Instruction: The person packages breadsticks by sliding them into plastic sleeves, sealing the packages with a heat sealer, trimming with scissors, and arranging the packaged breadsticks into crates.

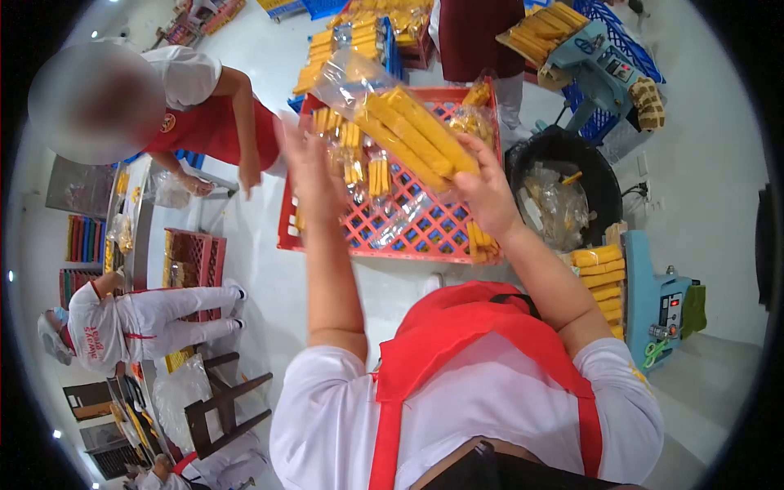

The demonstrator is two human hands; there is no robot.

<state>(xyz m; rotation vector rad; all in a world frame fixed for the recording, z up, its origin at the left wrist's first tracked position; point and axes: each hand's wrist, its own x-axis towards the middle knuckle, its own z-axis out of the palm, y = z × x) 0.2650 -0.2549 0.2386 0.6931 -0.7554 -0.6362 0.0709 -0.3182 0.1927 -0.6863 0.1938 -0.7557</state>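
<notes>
Pinching bag (415, 139), R hand (490, 196), over crate (445, 94) far edge; L hand (314, 180) open, spread unclear; prob. slick, fragile; grip mid.

The clear bag (349, 77) — 3 yellow sticks (415, 140) showing — tilts above a crate (377, 254).

The bare left hand (309, 167) is raised left of centre, blurred, its fingers pointing up. The bare right hand (488, 192) grips right of centre, its forearm (549, 273) angled toward the upper left.
</notes>
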